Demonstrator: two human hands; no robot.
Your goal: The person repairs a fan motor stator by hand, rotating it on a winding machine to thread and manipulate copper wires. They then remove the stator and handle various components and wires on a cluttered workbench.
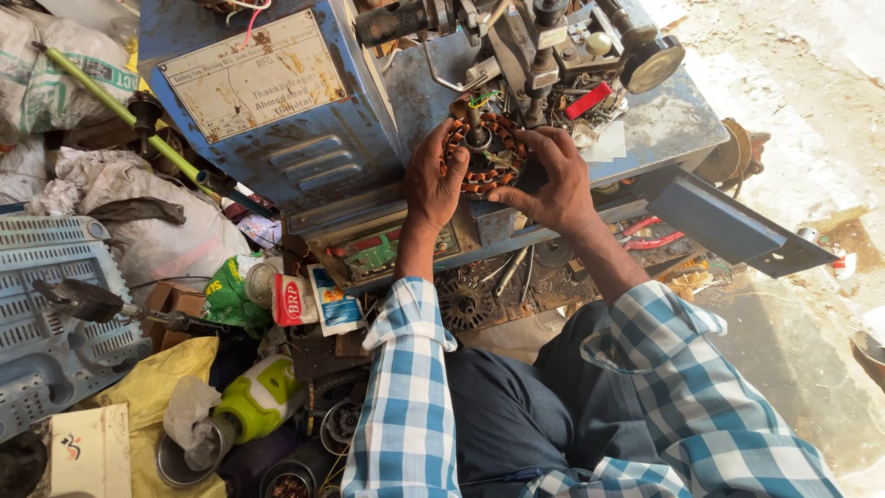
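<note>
I note a pale rectangular metal plate (pixel 253 76) riveted to the blue machine housing (pixel 304 138), upper left; below it, a red-and-white packet (pixel 293 300) beside a green foil pouch (pixel 226 290). My left hand (pixel 431 183) and right hand (pixel 550 184), fingers (pixel 513 195) loosely curled, grip opposite rims of the round copper-wound stator ring (pixel 486 153) seated on the machine's spindle.

A round metal stator ring wound with orange-copper wire coils (pixel 486 155) sits upright on the spindle of a worn blue metal winding machine (pixel 304 120), face toward the camera. It lies at twelve o'clock in view, its dark hub centred
</note>
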